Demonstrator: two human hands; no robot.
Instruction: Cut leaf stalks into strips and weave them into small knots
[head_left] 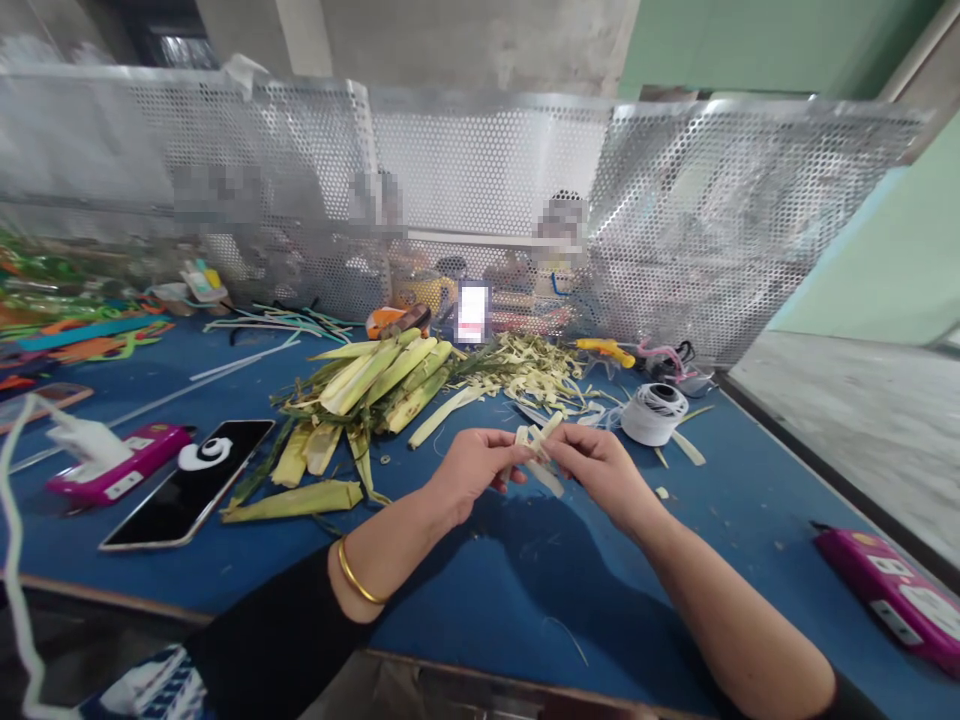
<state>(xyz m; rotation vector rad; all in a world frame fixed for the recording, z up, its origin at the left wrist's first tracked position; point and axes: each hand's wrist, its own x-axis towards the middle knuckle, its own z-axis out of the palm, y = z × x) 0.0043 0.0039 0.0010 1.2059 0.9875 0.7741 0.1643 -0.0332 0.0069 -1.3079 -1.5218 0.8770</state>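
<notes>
Just above the blue table, both hands pinch pale strips of corn husk that cross one another. My left hand, below a gold bangle, closes thumb and fingers on the strips' left side. My right hand grips the upper right part between thumb and forefinger. Beyond the left hand lies a heap of green-yellow corn husks, with a loose husk in front. Torn husk shreds are scattered behind the hands. A spool of white string stands beyond my right hand.
A phone and a purple power strip with a plugged-in white adapter lie at left. Another purple power strip is at the right edge. Yellow-handled scissors lie near the perforated metal screen; people sit behind it.
</notes>
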